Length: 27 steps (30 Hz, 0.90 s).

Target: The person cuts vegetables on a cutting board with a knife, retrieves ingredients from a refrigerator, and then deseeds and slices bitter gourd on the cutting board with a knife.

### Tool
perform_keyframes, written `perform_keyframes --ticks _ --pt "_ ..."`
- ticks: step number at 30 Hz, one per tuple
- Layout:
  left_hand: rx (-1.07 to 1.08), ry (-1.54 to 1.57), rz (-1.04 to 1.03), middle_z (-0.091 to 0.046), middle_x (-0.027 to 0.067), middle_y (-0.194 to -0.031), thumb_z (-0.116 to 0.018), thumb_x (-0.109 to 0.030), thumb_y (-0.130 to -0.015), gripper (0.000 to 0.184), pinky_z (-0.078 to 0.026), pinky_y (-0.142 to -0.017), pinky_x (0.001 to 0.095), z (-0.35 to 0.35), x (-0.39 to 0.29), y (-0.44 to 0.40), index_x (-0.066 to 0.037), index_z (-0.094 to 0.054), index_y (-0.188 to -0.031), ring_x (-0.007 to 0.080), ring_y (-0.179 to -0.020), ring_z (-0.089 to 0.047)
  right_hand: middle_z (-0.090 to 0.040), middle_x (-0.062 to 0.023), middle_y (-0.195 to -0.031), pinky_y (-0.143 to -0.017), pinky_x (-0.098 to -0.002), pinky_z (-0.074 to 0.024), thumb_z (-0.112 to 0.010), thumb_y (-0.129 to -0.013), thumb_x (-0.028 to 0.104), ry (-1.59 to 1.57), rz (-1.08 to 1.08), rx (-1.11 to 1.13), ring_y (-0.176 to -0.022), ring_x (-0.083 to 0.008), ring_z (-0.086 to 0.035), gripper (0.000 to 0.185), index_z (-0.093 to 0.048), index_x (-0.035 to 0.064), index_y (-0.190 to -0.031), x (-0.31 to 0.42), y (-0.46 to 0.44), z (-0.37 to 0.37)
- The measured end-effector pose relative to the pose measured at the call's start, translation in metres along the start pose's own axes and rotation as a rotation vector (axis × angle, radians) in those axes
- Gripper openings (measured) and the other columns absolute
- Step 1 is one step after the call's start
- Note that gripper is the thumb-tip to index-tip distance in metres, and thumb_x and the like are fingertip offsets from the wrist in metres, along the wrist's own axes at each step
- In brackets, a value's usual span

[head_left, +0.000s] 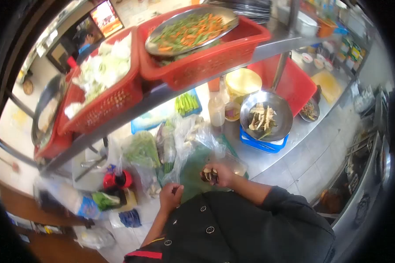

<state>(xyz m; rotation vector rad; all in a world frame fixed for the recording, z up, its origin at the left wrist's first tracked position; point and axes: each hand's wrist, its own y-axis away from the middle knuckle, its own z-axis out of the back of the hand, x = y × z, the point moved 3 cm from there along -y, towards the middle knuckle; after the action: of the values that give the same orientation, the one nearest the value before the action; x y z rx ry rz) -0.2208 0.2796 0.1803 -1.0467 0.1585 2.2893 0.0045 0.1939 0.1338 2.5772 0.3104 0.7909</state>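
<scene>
My right hand is closed around some dark and pale sliced food pieces above the green cutting board. My left hand is curled at the board's left edge, beside a clear plastic bag; whatever its fingers hold, if anything, is too small to name. Ahead and to the right, a round metal bowl with similar cut pieces rests on a blue scale.
Red baskets of cut vegetables stand on a raised metal shelf ahead. Bagged greens lie left of the board. A bottle and yellowish tub stand behind. A person is in the far left background.
</scene>
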Motion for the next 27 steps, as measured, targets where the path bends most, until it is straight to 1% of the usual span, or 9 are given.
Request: perform_keyframes --ticks 6,11,16,17,18,19,22,26,27 --pt "0.02 0.012 -0.149 -0.06 0.0092 -0.072 -0.068 -0.014 -0.079 0.011 -0.047 -0.061 0.0314 0.041 -0.076 -0.033 -0.005 -0.063 -0.08 0.0212 -0.065 -0.059 -0.068 -0.0077 -0.085 -0.043 -0.0295 -0.0442 -0.05 -0.091 0.035 -0.177 0.044 0.199 -0.073 -0.0183 -0.065 0.029 -0.063 0.0093 -0.094 -0.002 -0.006 0.01" --pt "-0.097 0.025 -0.378 -0.06 0.0101 -0.074 -0.066 -0.009 -0.078 0.007 -0.047 -0.062 0.0309 0.065 -0.11 -0.053 -0.003 -0.061 -0.078 0.0209 -0.065 -0.058 -0.067 -0.0098 -0.093 -0.053 -0.0341 -0.0541 -0.048 -0.094 0.035 -0.267 0.035 0.344 -0.091 -0.0278 -0.066 0.03 -0.061 0.0092 -0.102 0.006 0.009 0.002" --pt "0.041 -0.055 -0.296 -0.062 0.0089 -0.075 -0.066 -0.008 -0.079 0.006 -0.047 -0.062 0.0315 0.049 -0.116 -0.058 -0.004 -0.063 -0.079 0.0217 -0.065 -0.059 -0.065 -0.0105 -0.104 -0.058 -0.0389 -0.0574 -0.046 -0.096 0.037 -0.278 0.002 0.596 -0.098 -0.031 -0.064 0.031 -0.058 0.0108 -0.108 -0.006 -0.001 0.007" --pt "0.094 -0.081 -0.309 -0.062 0.0086 -0.074 -0.066 -0.009 -0.079 0.006 -0.048 -0.062 0.0318 0.048 -0.123 -0.056 -0.004 -0.063 -0.079 0.0223 -0.065 -0.06 -0.062 -0.0142 -0.109 -0.058 -0.038 -0.0595 -0.044 -0.097 0.034 -0.336 -0.015 0.59 -0.102 -0.0327 -0.061 0.035 -0.057 0.0049 -0.112 -0.004 0.007 0.002" --pt "0.117 -0.027 -0.342 -0.062 0.0085 -0.074 -0.068 -0.01 -0.078 0.007 -0.048 -0.062 0.0324 0.046 -0.128 -0.056 -0.005 -0.064 -0.078 0.0231 -0.065 -0.06 -0.063 -0.0129 -0.108 -0.055 -0.0348 -0.0579 -0.046 -0.096 0.034 -0.289 -0.043 0.539 -0.101 -0.0303 -0.062 0.034 -0.058 0.0057 -0.111 -0.006 0.004 0.007" --pt "0.147 0.027 -0.376 -0.063 0.0085 -0.073 -0.069 -0.011 -0.077 0.008 -0.048 -0.062 0.033 0.047 -0.135 -0.058 -0.006 -0.064 -0.078 0.0239 -0.065 -0.061 -0.066 -0.0073 -0.097 -0.048 -0.0289 -0.0507 -0.048 -0.095 0.034 -0.152 -0.037 0.428 -0.092 -0.0257 -0.065 0.029 -0.061 0.01 -0.103 0.001 0.013 0.0" --pt "0.002 -0.087 -0.588 -0.064 0.008 -0.074 -0.072 -0.014 -0.073 0.01 -0.049 -0.061 0.0336 0.099 -0.19 -0.066 -0.007 -0.065 -0.076 0.0245 -0.066 -0.061 -0.065 -0.0067 -0.094 -0.049 -0.0259 -0.0478 -0.051 -0.093 0.033 0.008 -0.055 0.37 -0.089 -0.0233 -0.066 0.028 -0.061 0.0085 -0.099 0.0 0.01 0.012" --pt "-0.569 -0.404 -1.0 -0.061 0.0056 -0.068 -0.064 -0.007 -0.065 0.005 -0.048 -0.059 0.0359 0.225 -0.267 -0.072 -0.009 -0.06 -0.068 0.0248 -0.062 -0.059 -0.064 -0.0066 -0.092 -0.053 -0.025 -0.0466 -0.054 -0.092 0.029 0.11 -0.051 0.315 -0.084 -0.0198 -0.064 0.028 -0.061 0.0045 -0.103 -0.015 -0.002 0.033" --pt "-0.473 -0.457 -1.056 -0.06 0.0075 -0.07 -0.062 -0.004 -0.065 0.01 -0.047 -0.058 0.0359 0.259 -0.299 -0.073 -0.008 -0.06 -0.074 0.0255 -0.062 -0.058 -0.065 -0.007 -0.092 -0.055 -0.0265 -0.0473 -0.054 -0.092 0.027 0.128 -0.035 0.329 -0.087 -0.0212 -0.065 0.025 -0.061 0.0047 -0.1 -0.02 -0.01 0.039"
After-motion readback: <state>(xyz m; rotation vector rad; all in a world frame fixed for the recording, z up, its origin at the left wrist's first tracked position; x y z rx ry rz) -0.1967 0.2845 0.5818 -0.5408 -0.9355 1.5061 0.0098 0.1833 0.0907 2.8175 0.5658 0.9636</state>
